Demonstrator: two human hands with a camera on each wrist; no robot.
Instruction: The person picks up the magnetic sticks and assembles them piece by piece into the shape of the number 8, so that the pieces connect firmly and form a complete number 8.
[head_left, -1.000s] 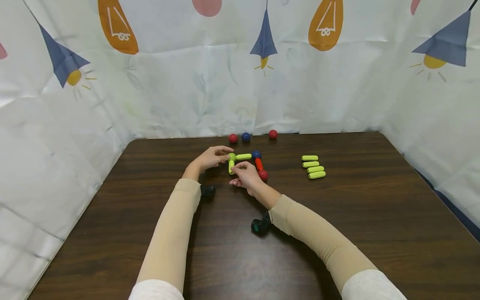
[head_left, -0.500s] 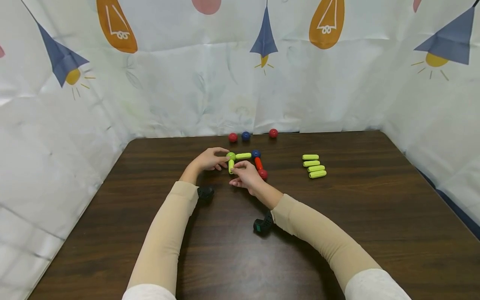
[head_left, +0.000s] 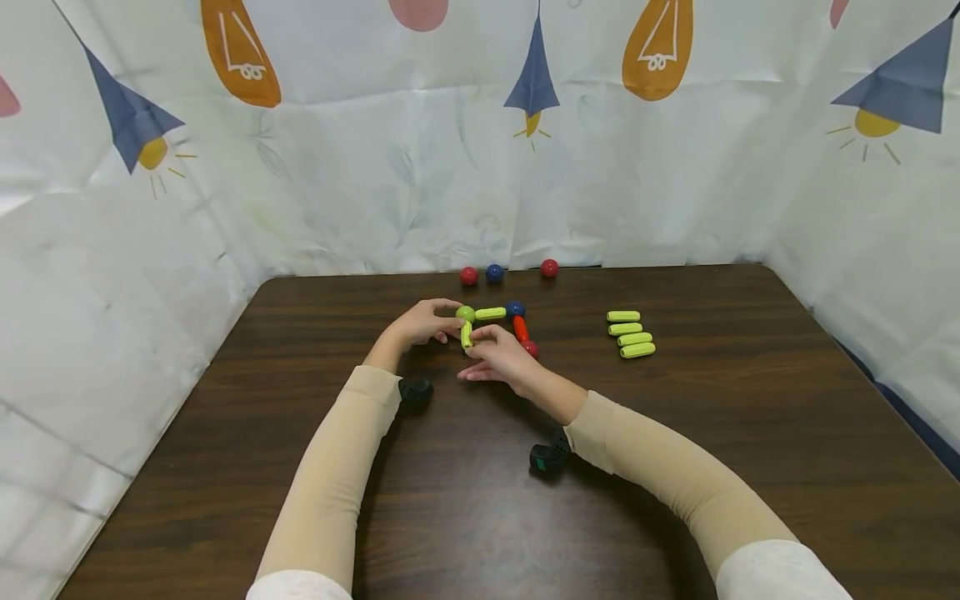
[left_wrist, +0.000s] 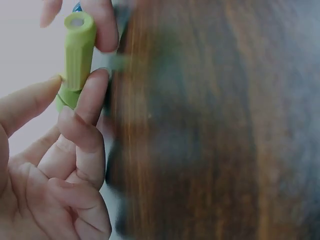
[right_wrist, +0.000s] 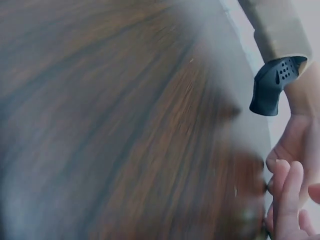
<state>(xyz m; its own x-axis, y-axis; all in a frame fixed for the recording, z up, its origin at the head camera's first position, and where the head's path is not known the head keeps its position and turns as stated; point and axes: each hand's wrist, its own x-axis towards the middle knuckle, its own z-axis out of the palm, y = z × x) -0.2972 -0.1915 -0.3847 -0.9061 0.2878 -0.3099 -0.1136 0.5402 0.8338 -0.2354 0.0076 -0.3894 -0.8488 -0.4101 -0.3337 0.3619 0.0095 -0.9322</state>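
Observation:
My left hand [head_left: 422, 327] pinches a green ball [head_left: 466, 314] between thumb and fingers. One short green magnetic rod [head_left: 467, 335] runs from this ball toward me, and my right hand [head_left: 504, 357] pinches its near end. A silver tip shows in the end of that rod [left_wrist: 80, 55] in the left wrist view. From the same ball a second green rod [head_left: 491, 313] leads right to a blue ball [head_left: 515, 309]. A red rod [head_left: 521, 328] joins the blue ball to a red ball [head_left: 530, 348], partly behind my right hand.
Along the table's far edge lie a loose red ball [head_left: 468, 276], a blue ball [head_left: 495, 273] and another red ball [head_left: 549, 267]. Several green rods [head_left: 631, 334] lie stacked in a column to the right. A patterned curtain [head_left: 360, 183] hangs behind the dark wooden table [head_left: 480, 517].
My right wrist and forearm have swung a little to the right. The near end of the held green rod has shifted slightly right. My left hand keeps its hold on the ball.

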